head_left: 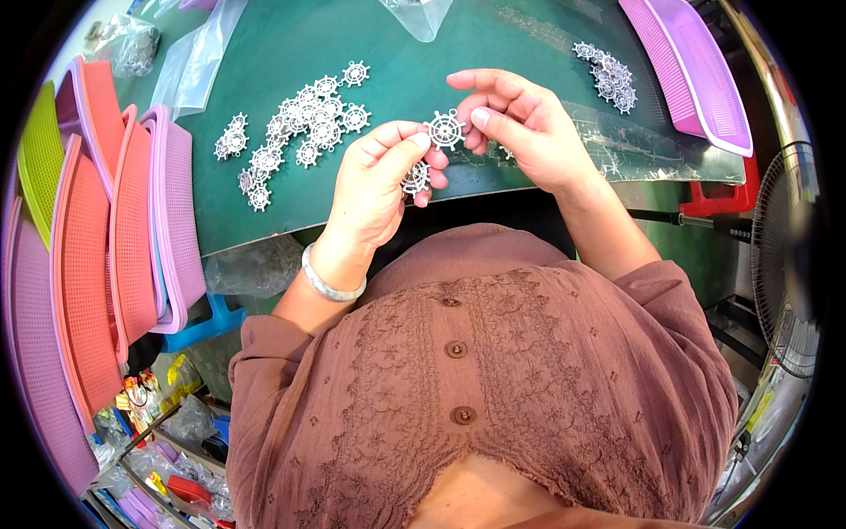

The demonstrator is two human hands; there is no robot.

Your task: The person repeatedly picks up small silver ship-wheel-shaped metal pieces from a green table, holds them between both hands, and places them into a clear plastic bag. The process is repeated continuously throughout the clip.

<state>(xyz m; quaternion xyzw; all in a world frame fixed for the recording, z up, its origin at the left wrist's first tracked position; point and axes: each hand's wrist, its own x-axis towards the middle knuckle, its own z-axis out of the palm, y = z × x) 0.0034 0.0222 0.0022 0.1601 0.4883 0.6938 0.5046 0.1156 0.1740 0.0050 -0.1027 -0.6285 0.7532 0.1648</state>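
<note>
Close to the table's near edge, my left hand (374, 172) pinches a silver ship-wheel charm (446, 130) between thumb and fingertips. A second ship-wheel charm (415, 179) rests against the lower fingers of that same hand. My right hand (529, 123) is beside the first charm, its fingers loosely bent and the thumb apart from the index finger; whether a fingertip touches the charm's rim I cannot tell. Below the right palm, a bit of another silver piece (507, 152) shows, mostly hidden. To the left lies a loose pile of ship-wheel charms (308, 119), and a smaller group (608, 75) lies at the far right.
The green tabletop (405, 53) carries clear plastic bags (198, 62) at the back left. Stacked purple and coral baskets (132, 238) crowd the left side. A purple basket (692, 79) stands at the right edge, with a black fan (784, 256) beyond it.
</note>
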